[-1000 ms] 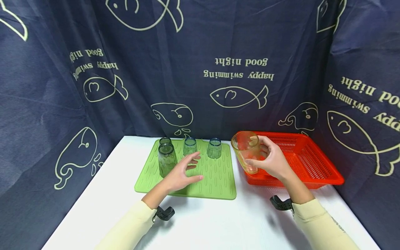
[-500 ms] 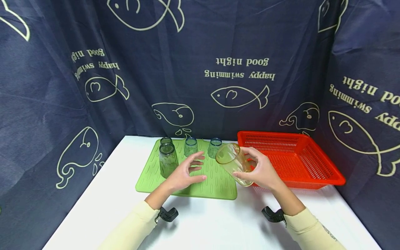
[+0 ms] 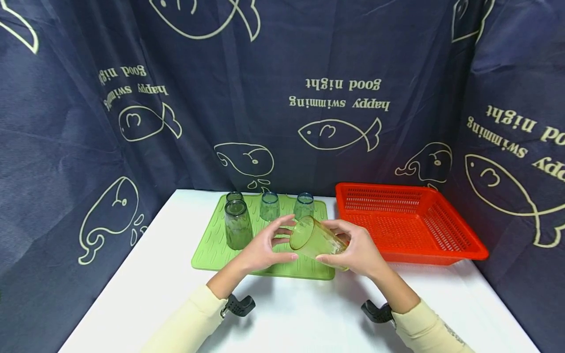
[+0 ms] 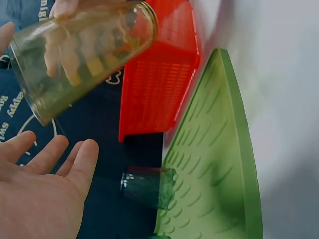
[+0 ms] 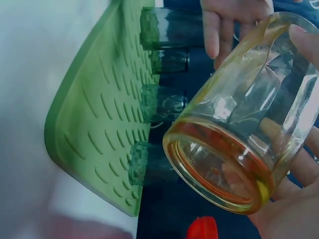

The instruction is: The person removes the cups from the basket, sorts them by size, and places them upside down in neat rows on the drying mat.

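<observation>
An amber-tinted drinking glass (image 3: 315,240) is held tilted above the mat by my right hand (image 3: 355,247), its rim toward the left. My right thumb and fingers curl round its lower part; in the right wrist view its thick base (image 5: 219,169) faces the camera. My left hand (image 3: 265,247) is beside the rim with fingers spread. In the left wrist view the left fingers (image 4: 82,162) are apart from the glass. On the green drying mat (image 3: 212,252) stand a tall grey glass (image 3: 238,226), a small grey one behind it, and two small bluish glasses (image 3: 269,207) (image 3: 304,206).
A red perforated plastic basket (image 3: 410,230) stands on the white table (image 3: 309,314) to the right of the mat. Dark blue curtains (image 3: 344,44) with fish drawings hang behind and on both sides. Each wrist wears a black camera mount (image 3: 240,305).
My right hand has carried the amber glass left and down from the basket's edge to over the mat, tilting it further toward my left hand. The left hand has shifted slightly right.
</observation>
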Motion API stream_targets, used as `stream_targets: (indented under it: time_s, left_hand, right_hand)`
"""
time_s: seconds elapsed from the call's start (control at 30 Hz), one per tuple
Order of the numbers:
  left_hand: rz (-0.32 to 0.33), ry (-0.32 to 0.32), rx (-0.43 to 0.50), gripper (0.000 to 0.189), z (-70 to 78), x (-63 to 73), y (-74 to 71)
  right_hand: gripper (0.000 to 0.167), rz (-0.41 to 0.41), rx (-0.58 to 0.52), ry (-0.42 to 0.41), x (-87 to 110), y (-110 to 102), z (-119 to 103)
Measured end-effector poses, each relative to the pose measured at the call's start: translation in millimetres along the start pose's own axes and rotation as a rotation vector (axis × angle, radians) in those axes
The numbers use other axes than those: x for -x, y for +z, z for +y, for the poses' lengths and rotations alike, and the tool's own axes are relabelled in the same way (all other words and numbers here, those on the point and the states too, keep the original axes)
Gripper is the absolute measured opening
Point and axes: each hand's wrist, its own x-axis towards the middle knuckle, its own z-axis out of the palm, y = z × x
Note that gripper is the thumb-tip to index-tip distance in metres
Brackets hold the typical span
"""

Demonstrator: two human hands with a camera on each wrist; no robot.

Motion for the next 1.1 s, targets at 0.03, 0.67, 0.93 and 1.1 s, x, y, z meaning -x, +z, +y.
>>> stream_targets:
  time_s: [0.03,0.67,0.93,1.1]
  left_hand:
    - [-0.002,-0.006,-0.002,0.091,1.6,0.1,0.8]
    - [0.004,-0.021,-0.071,0.086,5.0,0.9,12.3]
    - [0.025,-0.023,-0.102,0.078,4.4,2.0,11.5]
    - [0.05,-0.026,-0.111,0.075,6.1,3.5,10.9]
  right_hand:
    - [0.074,-0.007,-0.004,-0.003,0.2,1.5,-0.3]
    - [0.072,-0.025,0.182,-0.162,0.2,12.2,-0.6]
    - [0.073,-0.025,0.233,-0.18,0.7,12.1,-1.5]
    - [0.074,-0.011,0.271,-0.203,0.2,11.0,-2.2]
